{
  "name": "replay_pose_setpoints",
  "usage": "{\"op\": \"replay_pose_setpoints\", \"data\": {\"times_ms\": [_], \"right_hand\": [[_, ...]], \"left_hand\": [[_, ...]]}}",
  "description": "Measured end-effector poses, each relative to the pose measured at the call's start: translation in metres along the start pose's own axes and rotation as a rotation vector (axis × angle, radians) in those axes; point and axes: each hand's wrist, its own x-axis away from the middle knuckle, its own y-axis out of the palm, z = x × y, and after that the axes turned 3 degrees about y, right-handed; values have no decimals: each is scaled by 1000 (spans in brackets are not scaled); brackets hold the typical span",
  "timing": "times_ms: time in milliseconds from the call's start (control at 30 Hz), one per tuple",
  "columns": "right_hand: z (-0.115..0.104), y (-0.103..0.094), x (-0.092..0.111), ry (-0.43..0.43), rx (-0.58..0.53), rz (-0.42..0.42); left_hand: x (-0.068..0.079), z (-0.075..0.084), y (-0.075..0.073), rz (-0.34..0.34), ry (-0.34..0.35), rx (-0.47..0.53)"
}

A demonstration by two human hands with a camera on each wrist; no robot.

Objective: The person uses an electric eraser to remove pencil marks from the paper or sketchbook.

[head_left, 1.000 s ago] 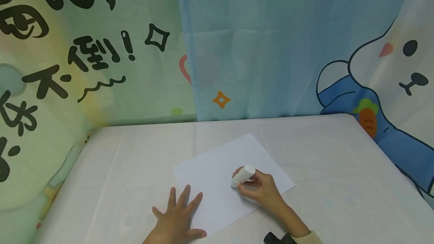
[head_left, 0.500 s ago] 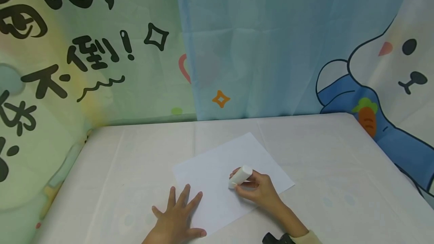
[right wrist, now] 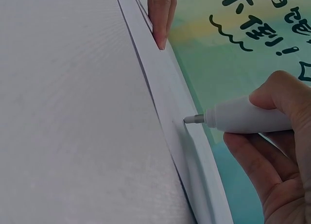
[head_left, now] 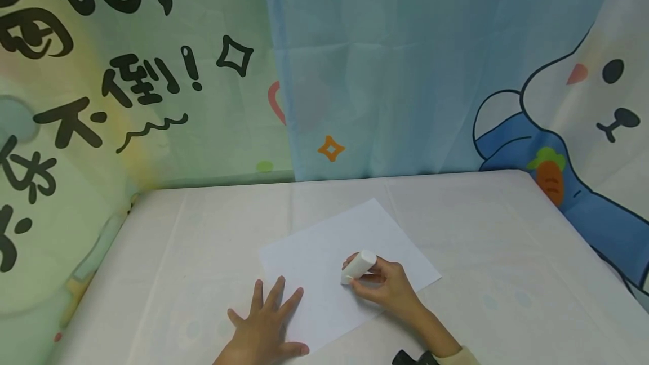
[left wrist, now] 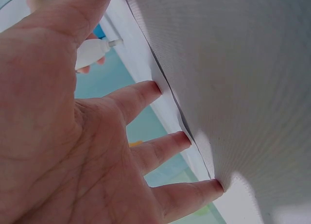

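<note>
On the white table lies a tilted sheet of white paper [head_left: 324, 258]. My left hand [head_left: 263, 328] rests with fingers spread over the sheet's left lower edge; its palm side fills much of the left wrist view. My right hand [head_left: 392, 289] grips a thick white electric eraser [head_left: 361, 265] between thumb and fingers, leaning over the middle of the paper. In the right wrist view, the electric eraser [right wrist: 238, 116] has a stepped nose and a narrow grey tip [right wrist: 195, 119] that meets the paper. I see no marks on the sheet from the head view.
A white cloth covers the table [head_left: 203, 241]. Behind it hangs a printed curtain [head_left: 385, 72] with lettering on the left and a cartoon animal on the right. A black device [head_left: 416, 357] sits by my right wrist at the bottom edge.
My right hand and the electric eraser have shifted slightly left and a little toward me across the paper. The left hand and the sheet have stayed put.
</note>
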Motion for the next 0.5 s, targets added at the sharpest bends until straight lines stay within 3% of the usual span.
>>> {"op": "replay_pose_setpoints", "data": {"times_ms": [500], "right_hand": [[-3,2,-1,-30,-10,-23]], "left_hand": [[-1,0,0,-3,-11,-6]]}}
